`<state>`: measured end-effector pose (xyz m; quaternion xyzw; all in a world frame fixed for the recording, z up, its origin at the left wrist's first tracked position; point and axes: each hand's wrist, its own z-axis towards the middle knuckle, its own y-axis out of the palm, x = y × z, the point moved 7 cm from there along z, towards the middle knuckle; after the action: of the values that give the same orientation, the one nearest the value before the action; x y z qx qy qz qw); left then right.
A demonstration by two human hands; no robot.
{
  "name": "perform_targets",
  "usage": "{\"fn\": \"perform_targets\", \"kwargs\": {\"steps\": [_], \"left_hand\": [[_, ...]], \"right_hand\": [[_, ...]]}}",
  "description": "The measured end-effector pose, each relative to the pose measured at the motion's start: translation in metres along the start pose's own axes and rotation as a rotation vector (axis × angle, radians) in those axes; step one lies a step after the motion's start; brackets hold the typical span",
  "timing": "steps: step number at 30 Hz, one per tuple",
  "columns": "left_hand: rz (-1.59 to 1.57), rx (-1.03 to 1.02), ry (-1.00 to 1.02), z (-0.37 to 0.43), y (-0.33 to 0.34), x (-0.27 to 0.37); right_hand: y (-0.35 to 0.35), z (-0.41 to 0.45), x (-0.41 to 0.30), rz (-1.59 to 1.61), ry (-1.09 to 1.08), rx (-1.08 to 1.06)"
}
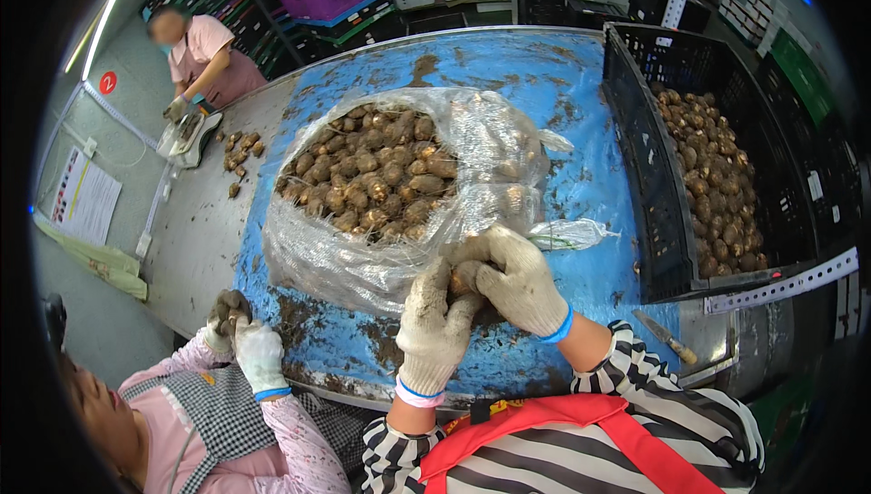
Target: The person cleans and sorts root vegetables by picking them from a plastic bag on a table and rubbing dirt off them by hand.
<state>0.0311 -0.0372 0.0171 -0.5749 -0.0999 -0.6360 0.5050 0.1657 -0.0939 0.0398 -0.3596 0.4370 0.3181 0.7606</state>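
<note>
Both of my hands wear dirty knit work gloves and meet in front of me, just over the near edge of a torn clear plastic sack. A brown taro corm is pinched between my left hand and my right hand; fingers cover much of it. Inside the sack's wide opening lies a heap of small hairy taro corms. More corms show through the plastic on the right side. Blue plastic sheeting, smeared with soil, lies under the sack.
A black plastic crate with many corms stands at right. A knife lies at the table's near right. To the left, a co-worker's gloved hands hold something small. Another person stands at a scale, near loose corms.
</note>
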Motion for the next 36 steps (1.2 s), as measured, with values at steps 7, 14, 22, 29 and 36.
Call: {"fn": "perform_targets", "kwargs": {"steps": [7, 14, 22, 29, 36], "left_hand": [[-0.951, -0.097, -0.409, 0.003, 0.024, -0.022], [-0.535, -0.056, -0.185, -0.004, 0.015, 0.0], [-0.686, -0.091, -0.335, 0.002, 0.005, 0.004], [-0.557, -0.011, -0.267, -0.001, 0.009, 0.009], [-0.809, 0.15, -0.212, 0.009, -0.008, 0.017]], "right_hand": [[0.001, -0.004, 0.036, 0.273, 0.288, 0.048], [-0.011, 0.013, 0.031, 0.01, 0.261, -0.015], [-0.021, -0.01, 0.016, 0.317, 0.286, -0.102], [-0.018, -0.016, -0.019, 0.062, -0.169, -0.021], [-0.027, -0.029, 0.002, 0.007, -0.077, -0.098]]}}
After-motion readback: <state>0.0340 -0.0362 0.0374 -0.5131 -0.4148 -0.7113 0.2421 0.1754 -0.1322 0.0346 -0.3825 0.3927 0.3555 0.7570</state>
